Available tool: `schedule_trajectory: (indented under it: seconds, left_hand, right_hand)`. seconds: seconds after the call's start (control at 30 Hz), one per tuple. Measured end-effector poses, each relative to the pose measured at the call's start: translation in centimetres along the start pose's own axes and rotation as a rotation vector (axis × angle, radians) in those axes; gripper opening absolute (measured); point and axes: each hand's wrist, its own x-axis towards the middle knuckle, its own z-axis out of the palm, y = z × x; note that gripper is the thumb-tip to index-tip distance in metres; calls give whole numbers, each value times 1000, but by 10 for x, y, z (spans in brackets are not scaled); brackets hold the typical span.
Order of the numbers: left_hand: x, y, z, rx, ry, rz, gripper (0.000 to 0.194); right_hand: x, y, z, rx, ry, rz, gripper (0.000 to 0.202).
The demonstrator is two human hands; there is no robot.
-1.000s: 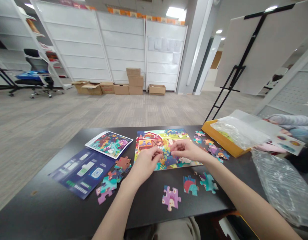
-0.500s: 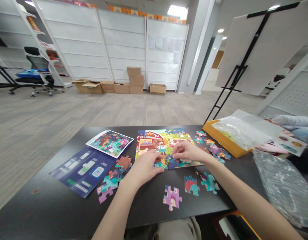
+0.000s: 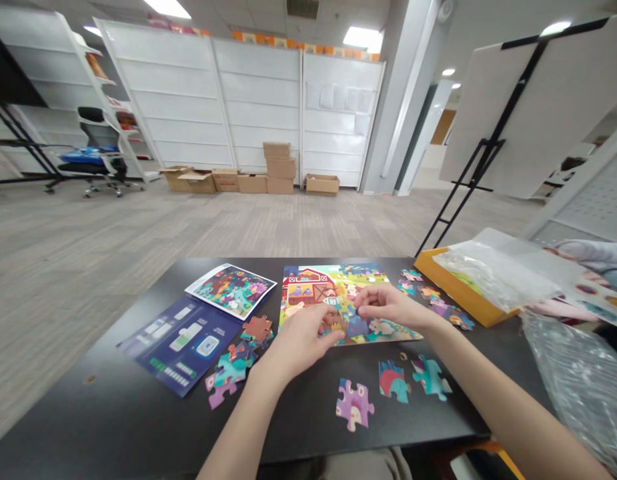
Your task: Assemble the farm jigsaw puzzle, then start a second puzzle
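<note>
A farm-scene jigsaw puzzle with a red barn lies at the far side of the black table. My left hand rests over its lower left part, fingers bent and thumb held apart, with no piece visible in it. My right hand is above the middle of the puzzle, thumb and index finger pinched together. Whatever is between those fingertips is too small to make out. Just below them shows a dark blue patch of the puzzle. Parts of the picture are hidden under both hands.
Loose pieces lie nearer me: a purple piece, a red-and-teal piece and a teal piece. Several more pile up left and right. A leaflet, yellow box and plastic bag flank them.
The camera view has shifted, so everything sits slightly lower and farther right. My left thumb and fingers have spread a little; my right hand stays pinched over the puzzle.
</note>
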Motion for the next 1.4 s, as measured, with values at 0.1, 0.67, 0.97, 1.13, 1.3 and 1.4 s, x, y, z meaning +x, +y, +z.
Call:
schedule_trajectory:
  seconds: [0.1,0.67,0.97,1.13,1.3,1.4]
  left_hand:
    - [-1,1,3,-136,-35,-15,34]
    - [5,1,7,-269,62,29,25]
    - [6,4,4,-311,140,-4,21]
    - [6,3,5,-340,167,2,16]
    - [8,0,6,-373,180,1,16]
    - [8,-1,7,-411,172,7,18]
  right_hand:
    - [0,-1,9,0,-88,-7,37]
    - [1,-1,14,39,-51,-43,33]
    - [-5,-6,19,-83,-126,-46,49]
    - [-3,-1,19,-70,-100,-44,41]
    - [-1,-2,18,3,-47,-53,44]
    - [0,-5,18,22,-15,-55,45]
